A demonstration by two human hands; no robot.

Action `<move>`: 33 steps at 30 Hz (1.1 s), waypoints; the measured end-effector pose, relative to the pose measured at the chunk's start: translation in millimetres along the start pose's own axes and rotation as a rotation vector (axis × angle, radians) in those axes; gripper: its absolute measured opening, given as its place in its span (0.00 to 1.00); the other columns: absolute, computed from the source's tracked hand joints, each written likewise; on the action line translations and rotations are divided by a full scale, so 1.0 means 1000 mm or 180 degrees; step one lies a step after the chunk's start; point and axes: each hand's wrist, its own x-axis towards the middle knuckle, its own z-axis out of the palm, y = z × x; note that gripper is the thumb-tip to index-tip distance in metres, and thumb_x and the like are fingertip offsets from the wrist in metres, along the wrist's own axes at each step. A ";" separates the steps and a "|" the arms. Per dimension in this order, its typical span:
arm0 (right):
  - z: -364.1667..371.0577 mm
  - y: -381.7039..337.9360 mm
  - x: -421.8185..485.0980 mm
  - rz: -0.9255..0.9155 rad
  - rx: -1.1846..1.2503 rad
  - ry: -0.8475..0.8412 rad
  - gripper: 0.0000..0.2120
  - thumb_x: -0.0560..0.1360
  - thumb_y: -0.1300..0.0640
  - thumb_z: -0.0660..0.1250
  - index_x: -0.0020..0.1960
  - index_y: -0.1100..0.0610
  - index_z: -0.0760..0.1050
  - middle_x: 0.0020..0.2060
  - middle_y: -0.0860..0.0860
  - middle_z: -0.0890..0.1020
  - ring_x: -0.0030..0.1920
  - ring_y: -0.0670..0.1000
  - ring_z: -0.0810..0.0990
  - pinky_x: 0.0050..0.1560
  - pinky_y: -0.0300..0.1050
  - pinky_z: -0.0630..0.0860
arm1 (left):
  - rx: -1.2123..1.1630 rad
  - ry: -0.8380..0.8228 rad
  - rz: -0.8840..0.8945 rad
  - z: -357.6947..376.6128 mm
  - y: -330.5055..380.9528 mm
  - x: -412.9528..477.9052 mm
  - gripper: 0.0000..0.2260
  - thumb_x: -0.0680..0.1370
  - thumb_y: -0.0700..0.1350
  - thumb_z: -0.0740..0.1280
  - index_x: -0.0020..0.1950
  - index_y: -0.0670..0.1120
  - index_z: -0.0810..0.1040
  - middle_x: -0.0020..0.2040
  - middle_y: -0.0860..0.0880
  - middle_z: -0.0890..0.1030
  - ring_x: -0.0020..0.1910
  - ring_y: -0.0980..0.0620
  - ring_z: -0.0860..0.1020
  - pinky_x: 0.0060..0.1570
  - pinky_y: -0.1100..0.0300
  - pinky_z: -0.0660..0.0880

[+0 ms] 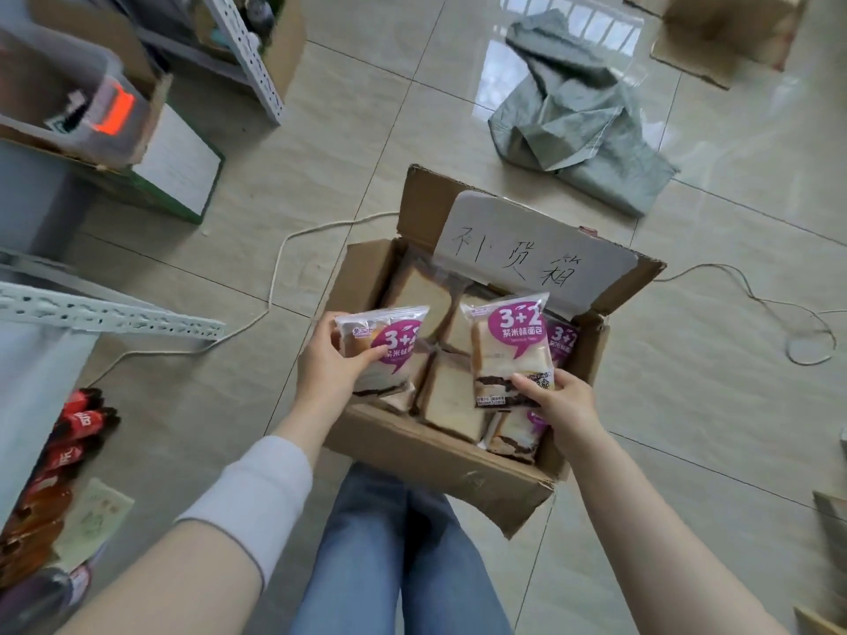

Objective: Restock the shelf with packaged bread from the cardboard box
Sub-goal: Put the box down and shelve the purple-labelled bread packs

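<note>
An open cardboard box stands on the tiled floor in front of my knees, with a white handwritten label on its far flap. Several packaged breads lie inside it. My left hand grips one bread packet with a purple "3+2" mark, held above the box's left side. My right hand pinches the lower edge of a second bread packet, held upright over the box's right half. The white metal shelf sits at the left.
Red snack packets lie on the shelf at lower left. A clear plastic bin and cartons stand at upper left. A grey sack lies on the floor beyond the box. A white cord runs across the tiles. Another carton is at top right.
</note>
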 end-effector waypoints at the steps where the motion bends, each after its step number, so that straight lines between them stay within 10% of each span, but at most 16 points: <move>1: 0.001 -0.009 -0.016 -0.0066 -0.0018 -0.0087 0.14 0.63 0.54 0.78 0.46 0.55 0.79 0.40 0.52 0.86 0.41 0.53 0.85 0.49 0.55 0.81 | -0.0160 0.0099 0.0006 -0.019 0.009 -0.010 0.22 0.64 0.49 0.78 0.50 0.53 0.70 0.49 0.53 0.78 0.48 0.53 0.77 0.39 0.64 0.74; 12: 0.142 -0.124 -0.240 -0.1304 -0.0192 -0.1226 0.08 0.68 0.60 0.73 0.46 0.59 0.78 0.42 0.56 0.85 0.38 0.50 0.85 0.34 0.38 0.80 | -0.1282 0.1424 0.0661 -0.325 0.058 -0.129 0.15 0.63 0.45 0.78 0.46 0.52 0.76 0.45 0.54 0.82 0.44 0.59 0.80 0.43 0.68 0.75; 17: 0.274 -0.142 -0.349 -0.1808 -0.0421 -0.1922 0.12 0.66 0.57 0.73 0.49 0.59 0.78 0.45 0.56 0.85 0.46 0.53 0.84 0.48 0.44 0.80 | -0.1471 0.2217 0.0995 -0.496 0.023 -0.188 0.12 0.62 0.46 0.78 0.39 0.54 0.77 0.40 0.57 0.82 0.40 0.59 0.81 0.43 0.61 0.77; 29: 0.556 -0.199 -0.553 -0.2841 -0.0524 -0.3152 0.23 0.59 0.50 0.74 0.50 0.60 0.78 0.41 0.52 0.86 0.43 0.50 0.85 0.40 0.35 0.79 | -0.1656 0.3161 0.1228 -0.787 -0.054 -0.236 0.09 0.63 0.48 0.77 0.39 0.56 0.79 0.41 0.56 0.84 0.44 0.56 0.82 0.47 0.57 0.79; 33: 0.651 -0.257 -0.562 -0.3060 -0.0535 -0.3110 0.09 0.67 0.59 0.73 0.46 0.57 0.78 0.40 0.52 0.85 0.44 0.51 0.84 0.46 0.40 0.80 | -0.1572 0.3261 0.1208 -0.846 -0.051 -0.185 0.13 0.64 0.46 0.77 0.45 0.50 0.78 0.46 0.52 0.83 0.47 0.52 0.82 0.54 0.49 0.78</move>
